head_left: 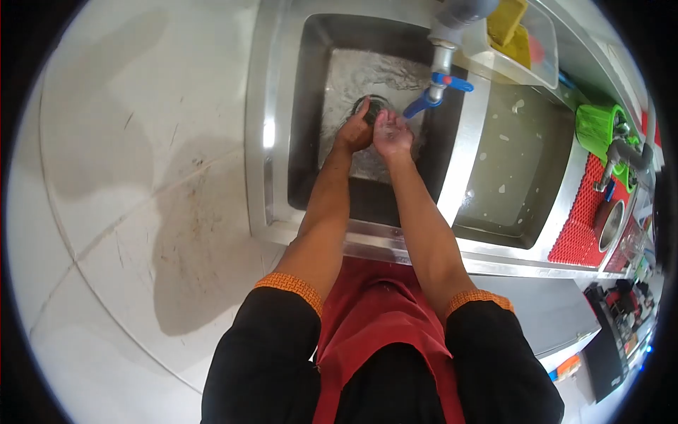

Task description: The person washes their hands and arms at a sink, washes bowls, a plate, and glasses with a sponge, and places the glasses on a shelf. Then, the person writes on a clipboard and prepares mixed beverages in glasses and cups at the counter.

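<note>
Both my hands are close together inside the left sink basin point(300, 120), below the tap point(439, 63) with blue levers. My left hand point(355, 133) has its thumb stretched forward; its other fingers are largely hidden. A dark, round-rimmed thing point(374, 103) shows just beyond that thumb, and I cannot tell if it is a drain or a vessel, or whether the hand grips it. Beside it, my right hand point(393, 134) is palm up and wet, fingers loosely bent, with nothing visible in it. Rippling water covers the basin floor.
The right basin point(554, 155) holds cloudy water with floating bits. A clear container point(487, 60) with yellow sponges stands behind the taps. Farther right are a green basket point(595, 128), a red mat point(579, 219) and a metal bowl point(609, 225). White tiles lie left.
</note>
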Available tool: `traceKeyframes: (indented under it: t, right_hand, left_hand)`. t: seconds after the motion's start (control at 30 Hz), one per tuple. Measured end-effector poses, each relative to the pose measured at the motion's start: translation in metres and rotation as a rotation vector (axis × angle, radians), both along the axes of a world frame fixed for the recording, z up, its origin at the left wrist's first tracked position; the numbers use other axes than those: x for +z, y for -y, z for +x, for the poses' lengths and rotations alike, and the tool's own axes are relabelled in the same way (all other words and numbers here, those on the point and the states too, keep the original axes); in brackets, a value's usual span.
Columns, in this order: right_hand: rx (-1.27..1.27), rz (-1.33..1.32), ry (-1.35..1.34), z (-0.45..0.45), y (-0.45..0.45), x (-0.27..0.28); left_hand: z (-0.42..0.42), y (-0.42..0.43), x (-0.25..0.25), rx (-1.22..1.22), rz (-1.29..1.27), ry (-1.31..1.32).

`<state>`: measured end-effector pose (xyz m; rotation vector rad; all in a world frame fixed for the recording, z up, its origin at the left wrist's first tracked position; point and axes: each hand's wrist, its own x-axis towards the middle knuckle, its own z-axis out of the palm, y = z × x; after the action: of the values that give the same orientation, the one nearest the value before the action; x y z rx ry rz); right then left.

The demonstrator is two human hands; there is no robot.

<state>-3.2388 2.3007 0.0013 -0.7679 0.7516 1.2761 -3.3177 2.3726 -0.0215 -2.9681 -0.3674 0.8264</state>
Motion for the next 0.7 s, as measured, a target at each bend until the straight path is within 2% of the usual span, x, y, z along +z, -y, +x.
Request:
traceKeyframes:
  t: [0.03, 0.07, 0.1, 0.13, 0.2, 0.33, 0.4, 0.43, 0.47, 0.53, 0.6, 0.63, 0.67, 0.7]
  right_hand:
    - [-0.008, 0.134, -0.033, -0.008, 0.004, -0.004]
    - [-0.014, 0.272, -0.066, -0.013, -0.001, 0.015]
    - [0.373, 0.299, 0.424, -0.027, 0.010, 0.039]
    - [0.758, 0.324, 0.920, -0.044, 0.020, 0.101]
    - [1.258, 0.673, 1.273, -0.052, 0.038, 0.179]
    - [1.340, 0.837, 1.321, -0.036, 0.041, 0.186]
    - [1.490, 1.045, 1.666, -0.039, 0.024, 0.209]
    - [1.438, 1.160, 1.352, -0.044, 0.035, 0.256]
    - [1.453, 1.192, 1.345, -0.041, 0.032, 0.249]
    - [1.391, 1.027, 1.928, -0.028, 0.022, 0.202]
    - [1.218, 0.676, 2.243, -0.019, 0.021, 0.168]
    - [1.102, 0.457, 1.726, -0.018, 0.016, 0.130]
    - [0.983, 0.277, 1.199, -0.018, 0.015, 0.125]
    - [0.645, 0.081, 0.973, -0.017, 0.004, 0.112]
  left_hand:
    - [-0.007, 0.005, 0.000, -0.032, 0.048, -0.019]
    - [-0.014, 0.009, 0.000, -0.062, 0.089, -0.047]
    - [-0.020, 0.012, 0.001, -0.080, 0.118, -0.068]
    - [-0.026, 0.017, 0.004, -0.095, 0.141, -0.086]
    - [-0.037, 0.026, 0.017, -0.106, 0.172, -0.122]
    - [-0.051, 0.048, 0.053, -0.092, 0.226, -0.154]
    - [-0.054, 0.052, 0.072, -0.083, 0.264, -0.154]
    - [-0.053, 0.054, 0.083, -0.081, 0.286, -0.150]
    - [-0.051, 0.061, 0.094, -0.083, 0.304, -0.138]
    - [-0.043, 0.072, 0.108, -0.090, 0.349, -0.114]
    - [-0.038, 0.076, 0.120, -0.121, 0.417, -0.076]
    - [-0.037, 0.067, 0.131, -0.162, 0.477, -0.001]
    - [-0.038, 0.058, 0.141, -0.196, 0.539, 0.081]
    - [-0.043, 0.065, 0.145, -0.228, 0.579, 0.171]
